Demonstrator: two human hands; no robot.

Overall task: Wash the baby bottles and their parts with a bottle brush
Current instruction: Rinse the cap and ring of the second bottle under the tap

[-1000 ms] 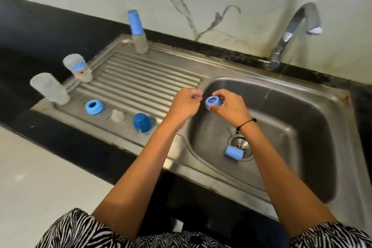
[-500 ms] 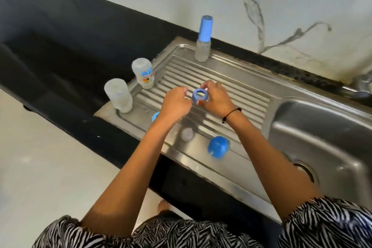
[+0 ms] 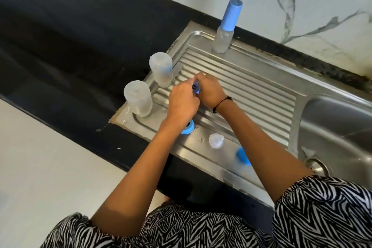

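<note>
Where both hands meet – blue ring (image 3: 196, 89) between curled fingers (image 3: 188, 91).

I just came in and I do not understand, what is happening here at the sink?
A person holds a small blue ring between the left hand and the right hand, over the ribbed draining board. Two clear bottles stand upside down at its edge; another blue ring, a clear teat and a blue cap lie nearby.

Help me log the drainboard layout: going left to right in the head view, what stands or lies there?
Frosted bottle → printed bottle → blue ring → clear teat → blue-capped bottle → blue cap.
</note>
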